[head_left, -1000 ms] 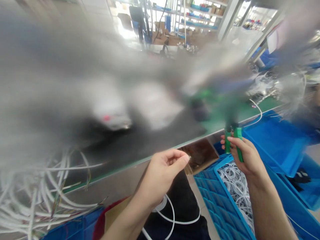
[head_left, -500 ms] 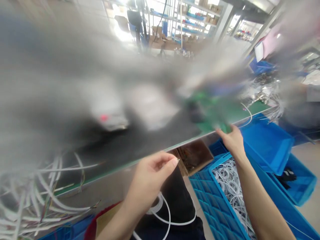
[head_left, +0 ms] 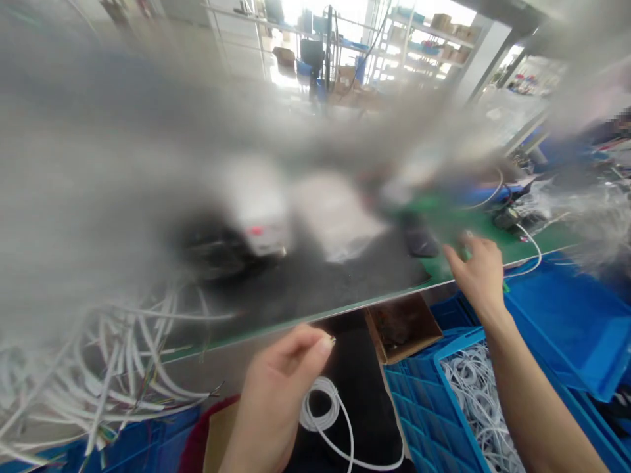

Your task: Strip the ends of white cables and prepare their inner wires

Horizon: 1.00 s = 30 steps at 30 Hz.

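My left hand (head_left: 288, 374) is closed in a pinch above my lap, in front of the bench edge. A small metallic tip (head_left: 332, 339) sticks out between thumb and forefinger; the rest of that piece is hidden by the fingers. Just below lies a coil of white cable (head_left: 320, 406) on dark cloth, with a loop trailing downward. Whether the cable joins the metallic tip cannot be made out. Over the green bench top (head_left: 522, 248), my right hand (head_left: 476, 269) reaches out with thumb and fingers apart. A dark, flat object (head_left: 420, 238) lies left of it.
White cables with stripped ends (head_left: 142, 368) bunch at lower left. A blue crate (head_left: 419, 407) of coiled white cable, a cardboard box (head_left: 404, 328) and another blue bin (head_left: 566, 328) stand below the bench. A blurred white device (head_left: 261, 210) and a pale bundle (head_left: 335, 217) sit on it.
My right hand has moved from the bench's front edge to farther over the green surface, its fingers spreading. The left hand keeps its pinch, slightly lower. The view has shifted left.
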Available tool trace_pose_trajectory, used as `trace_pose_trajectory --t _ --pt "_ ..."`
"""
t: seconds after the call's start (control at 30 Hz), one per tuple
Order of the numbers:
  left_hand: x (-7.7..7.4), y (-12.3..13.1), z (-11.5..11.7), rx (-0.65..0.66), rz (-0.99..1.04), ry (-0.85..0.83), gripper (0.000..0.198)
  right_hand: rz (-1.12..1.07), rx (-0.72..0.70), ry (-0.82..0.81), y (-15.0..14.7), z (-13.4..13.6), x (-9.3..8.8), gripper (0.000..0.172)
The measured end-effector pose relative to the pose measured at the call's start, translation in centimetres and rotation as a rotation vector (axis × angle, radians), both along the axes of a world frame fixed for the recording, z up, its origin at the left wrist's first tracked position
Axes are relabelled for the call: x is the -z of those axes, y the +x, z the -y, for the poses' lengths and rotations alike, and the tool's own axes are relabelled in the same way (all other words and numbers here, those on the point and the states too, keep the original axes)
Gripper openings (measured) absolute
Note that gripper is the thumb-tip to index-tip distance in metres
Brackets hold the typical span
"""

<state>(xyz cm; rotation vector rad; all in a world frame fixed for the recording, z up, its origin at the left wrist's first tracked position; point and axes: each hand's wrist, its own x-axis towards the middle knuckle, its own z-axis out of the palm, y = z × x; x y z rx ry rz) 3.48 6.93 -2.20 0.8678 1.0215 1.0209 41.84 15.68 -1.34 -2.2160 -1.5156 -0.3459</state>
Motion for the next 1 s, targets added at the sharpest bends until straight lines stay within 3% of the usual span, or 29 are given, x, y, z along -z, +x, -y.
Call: trace_pose_trajectory --t 0.13,0.23,0.37,0.5,0.63,0.73,0.83,0.87,0.93,1.0 --pt "0.3 -0.2 0.4 0.014 -0.007 0.004 0.028 -0.014 -0.349 -0.055 -8.7 -3.3 -0.1 0.028" --pt "0.0 -0.3 0.8 -0.010 -0.029 0.021 0.029 -0.026 -0.434 -0.105 -13.0 -6.2 0.5 0.023" --pt "-0.4 -0.6 1.2 -0.045 -0.076 0.058 0.030 -0.106 -0.393 -0.117 -14.5 -8.6 1.2 0.016" --pt "-0.7 -0.8 1.1 -0.069 -0.095 0.089 0.028 -0.291 -0.361 -0.070 -14.2 -8.6 0.6 0.016" --pt "-1.1 -0.8 0.9 -0.089 -0.102 0.099 0.024 -0.594 -0.370 0.014 -15.4 -4.7 -0.8 0.015" --pt "-1.2 -0.8 1.1 -0.104 -0.119 0.122 0.022 -0.897 -0.410 0.006 -17.6 1.3 -1.4 0.029" --pt "-1.1 -0.8 1.3 -0.082 -0.120 0.137 0.019 -1.194 -0.438 -0.092 -20.2 7.2 -1.3 0.028" --pt "-1.0 -0.8 1.5 -0.068 -0.125 0.140 0.018 -1.423 -0.412 -0.114 -20.9 8.7 -1.2 0.025" --pt "-1.0 -0.8 1.7 -0.039 -0.147 0.144 0.017 -1.725 -0.345 -0.128 -22.1 10.8 -1.0 0.022" --pt "-1.1 -0.6 2.0 -0.018 -0.176 0.149 0.017 -1.867 -0.296 -0.116 -22.8 11.8 -0.9 0.020"
